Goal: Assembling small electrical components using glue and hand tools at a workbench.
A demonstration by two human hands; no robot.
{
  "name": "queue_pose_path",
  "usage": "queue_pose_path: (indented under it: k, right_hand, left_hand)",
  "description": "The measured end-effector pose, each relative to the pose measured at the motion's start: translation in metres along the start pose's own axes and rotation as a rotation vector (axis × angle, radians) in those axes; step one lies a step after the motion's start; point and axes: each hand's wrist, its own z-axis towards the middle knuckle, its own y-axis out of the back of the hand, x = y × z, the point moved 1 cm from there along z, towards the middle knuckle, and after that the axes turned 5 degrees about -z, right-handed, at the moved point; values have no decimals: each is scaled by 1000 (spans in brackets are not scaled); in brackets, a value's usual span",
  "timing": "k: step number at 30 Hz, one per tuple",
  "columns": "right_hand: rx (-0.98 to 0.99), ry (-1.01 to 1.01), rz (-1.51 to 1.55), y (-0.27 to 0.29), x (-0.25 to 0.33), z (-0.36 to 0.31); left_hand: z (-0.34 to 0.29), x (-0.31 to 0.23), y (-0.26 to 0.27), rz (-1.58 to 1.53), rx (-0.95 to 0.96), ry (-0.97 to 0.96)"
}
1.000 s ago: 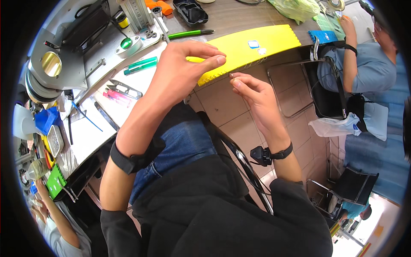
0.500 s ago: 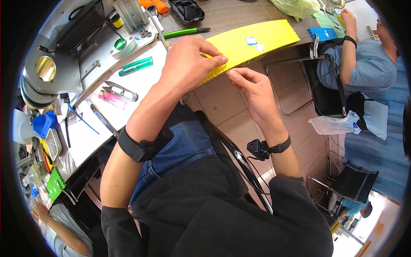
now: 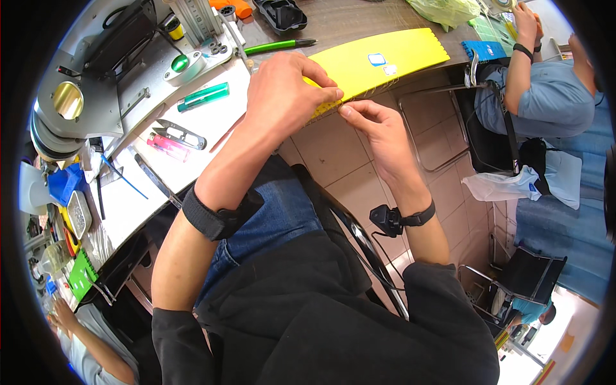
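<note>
I see long yellow notched-edge board (image 3: 414,48) along near edge of brown tabletop (image 3: 366,18), probably for easy reach. Bare left hand (image 3: 279,96) over its left end, bare right hand (image 3: 383,131) just right; both grips nearly pinched, contents I cannot tell.

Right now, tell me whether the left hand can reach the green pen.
Probably yes: the green pen lies mostly uncovered just beyond the left hand, whose fingers are at the yellow board.

lighter (image 3: 203,97) left of left hand (image 3: 282,95) | pen (image 3: 280,46) beyond it | board (image 3: 356,65) along table (image 3: 353,19) edge, beyond right hand (image 3: 380,131)
</note>
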Motion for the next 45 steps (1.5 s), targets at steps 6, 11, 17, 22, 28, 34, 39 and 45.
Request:
queue_pose_path:
  k: [6, 11, 17, 22, 28, 34, 39, 45]
  right_hand:
    - [-18, 33, -134, 3, -6, -3]
    - [-26, 99, -301, 10, -20, -6]
    - [-23, 86, -260, 19, -28, -14]
    - [-207, 259, -520, 15, -12, -22]
    - [-383, 717, -663, 0, 19, -17]
    - [-334, 792, -800, -7, 17, -12]
    - [-331, 789, -826, -7, 16, -11]
    - [-345, 812, -863, -7, 17, -10]
  left_hand:
    - [-1, -1, 0, -5, -5, -16]
    - [-1, 0, -3, 34, -38, -53]
    - [0, -2, -4, 57, -30, -24]
    - [2, 2, -2, -11, -2, -12]
    - [5, 8, 6, -197, 105, 39]
    - [5, 9, 7, -212, 133, 10]
    - [3, 5, 8, -160, 117, 4]
    - [3, 6, 7, -164, 113, -8]
